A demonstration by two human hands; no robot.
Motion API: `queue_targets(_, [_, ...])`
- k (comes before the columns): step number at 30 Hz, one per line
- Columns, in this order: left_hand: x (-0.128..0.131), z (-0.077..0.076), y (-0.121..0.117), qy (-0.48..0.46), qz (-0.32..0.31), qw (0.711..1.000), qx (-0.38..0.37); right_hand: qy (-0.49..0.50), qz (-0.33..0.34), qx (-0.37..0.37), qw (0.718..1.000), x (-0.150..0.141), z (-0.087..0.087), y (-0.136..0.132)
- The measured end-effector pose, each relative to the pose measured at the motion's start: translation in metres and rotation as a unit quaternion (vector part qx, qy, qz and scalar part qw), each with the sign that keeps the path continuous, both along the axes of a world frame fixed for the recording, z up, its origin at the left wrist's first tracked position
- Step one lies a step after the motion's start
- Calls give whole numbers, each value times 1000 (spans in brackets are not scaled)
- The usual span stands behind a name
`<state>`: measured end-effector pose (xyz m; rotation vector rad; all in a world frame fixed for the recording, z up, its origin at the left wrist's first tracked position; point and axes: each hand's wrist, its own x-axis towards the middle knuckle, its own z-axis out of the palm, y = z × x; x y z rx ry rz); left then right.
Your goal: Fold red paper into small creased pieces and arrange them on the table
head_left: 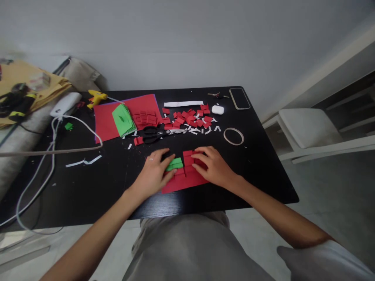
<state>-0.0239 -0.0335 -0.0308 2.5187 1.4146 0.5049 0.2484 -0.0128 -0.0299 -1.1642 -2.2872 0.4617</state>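
Note:
A red paper sheet (175, 187) lies close to the table's front edge, with folded paper pieces on it. My left hand (150, 175) has its thumb and index finger around a green folded paper piece (176, 164), at its near and far sides. Just right of that piece stand red folded paper pieces (187, 159). Spread fingers of my right hand (215, 166) rest on the red pieces and cover part of them. Beyond my hands lie black-handled scissors (168, 132), a heap of small red folded papers (187, 117) and white paper scraps (193, 130).
Green folded sheets (123, 119) lie on a larger red sheet (102, 125). Behind stands a yellow glue gun (96, 98). A white cable (54, 136) loops across the left side. Rightward are a tape ring (233, 136), a white case (217, 109), a phone (239, 98) and a white chair (307, 125).

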Motion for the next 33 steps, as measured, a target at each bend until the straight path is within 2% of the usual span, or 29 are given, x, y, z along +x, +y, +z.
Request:
queue_targets(3, [-5,6,35,2,56,998,28,8,-90,45,995,-6,6,23])
queue_targets(5, [-7,12,47,-28,84,994,60,41,-109,80,990,-9,13,24])
queue_targets(6, [-7,16,50,-43,89,992,74,56,-84,78,992,-9,16,20])
queue_targets(7, [-7,19,51,-56,86,991,85,63,-32,61,996,-9,19,15])
queue_targets(9, [-6,24,51,-73,60,992,89,51,99,-15,994,-8,21,1])
queue_targets(10, [-6,26,52,-82,47,992,87,31,130,-44,990,-7,20,-6])
queue_targets(13, [-3,26,55,-118,22,989,83,-34,166,-72,983,-3,10,-22])
queue_targets(16, [0,22,57,-164,14,982,98,-42,163,-37,985,1,-3,-31])
queue_targets(19, [0,17,53,-209,23,970,125,-39,166,9,985,2,-8,-38])
queue_targets(21, [-2,13,50,-229,42,964,128,-29,147,0,989,1,-5,-42])
queue_targets(27, [-7,9,48,-270,85,952,116,-38,26,-142,989,-9,7,-44])
queue_targets(33, [-7,10,49,-288,91,947,115,-55,-31,-199,978,-16,8,-35])
